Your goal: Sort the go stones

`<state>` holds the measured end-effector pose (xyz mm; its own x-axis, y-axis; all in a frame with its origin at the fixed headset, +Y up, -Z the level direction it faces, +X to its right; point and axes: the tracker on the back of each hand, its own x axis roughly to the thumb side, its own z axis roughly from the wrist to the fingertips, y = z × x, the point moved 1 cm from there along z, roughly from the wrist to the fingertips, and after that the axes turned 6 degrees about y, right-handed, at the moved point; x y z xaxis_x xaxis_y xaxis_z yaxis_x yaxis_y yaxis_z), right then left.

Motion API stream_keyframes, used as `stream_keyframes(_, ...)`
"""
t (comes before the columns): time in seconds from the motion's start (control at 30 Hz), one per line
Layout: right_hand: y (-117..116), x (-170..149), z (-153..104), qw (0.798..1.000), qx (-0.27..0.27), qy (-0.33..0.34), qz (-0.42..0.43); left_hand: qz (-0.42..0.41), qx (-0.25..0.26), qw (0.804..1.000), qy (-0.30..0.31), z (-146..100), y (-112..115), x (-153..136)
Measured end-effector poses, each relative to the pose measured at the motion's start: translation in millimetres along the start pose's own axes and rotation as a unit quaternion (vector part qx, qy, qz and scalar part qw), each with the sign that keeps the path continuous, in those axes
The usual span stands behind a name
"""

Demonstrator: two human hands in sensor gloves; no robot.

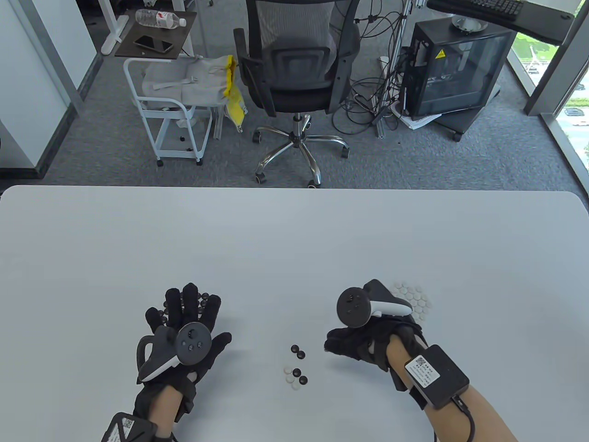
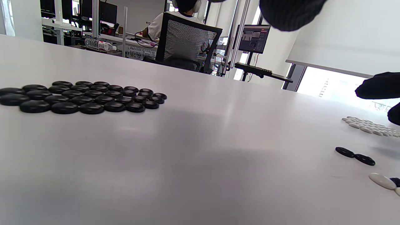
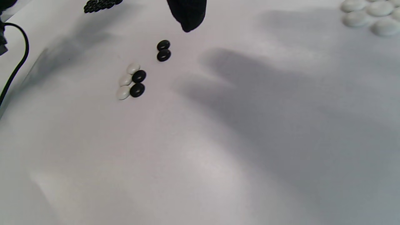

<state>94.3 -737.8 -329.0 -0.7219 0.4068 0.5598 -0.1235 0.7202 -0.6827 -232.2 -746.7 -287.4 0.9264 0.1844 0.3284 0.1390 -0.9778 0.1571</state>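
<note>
Seven unsorted stones (image 1: 296, 366) are seen on the surface (image 1: 294, 239) between the left hand (image 1: 184, 331), fingers straight above the black pile (image 2: 81, 97), and the right hand (image 1: 368, 340), fingers loosely curled, empty, beside the white pile (image 1: 414, 299).

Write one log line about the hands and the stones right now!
left hand: open, flat over black stone pile | right hand: holding nothing seen | unsorted stones: four black, three white | white stone pile: beside right hand
</note>
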Motion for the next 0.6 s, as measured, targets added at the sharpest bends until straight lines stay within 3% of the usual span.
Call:
stream_keyframes(0.2, -21, 47, 43, 0.996, 0.046, 0.074, -0.028, 0.002, -0.001, 1.0, 0.001, 0, 0, 1)
stream_keyframes(0.37, -30, 56, 77, 0.993, 0.088, 0.068, -0.044, -0.002, 0.0, 1.0, 0.001, 0, 0, 0)
stream_keyframes(0.43, -23, 54, 87, 0.995, 0.07, 0.071, -0.013, -0.001, -0.001, 1.0, 0.0, 0, 0, 0)
stream_keyframes(0.6, 14, 25, 104, 1.0, 0.026, -0.012, -0.008, 0.0, -0.005, 1.0, -0.001, 0, 0, 0)
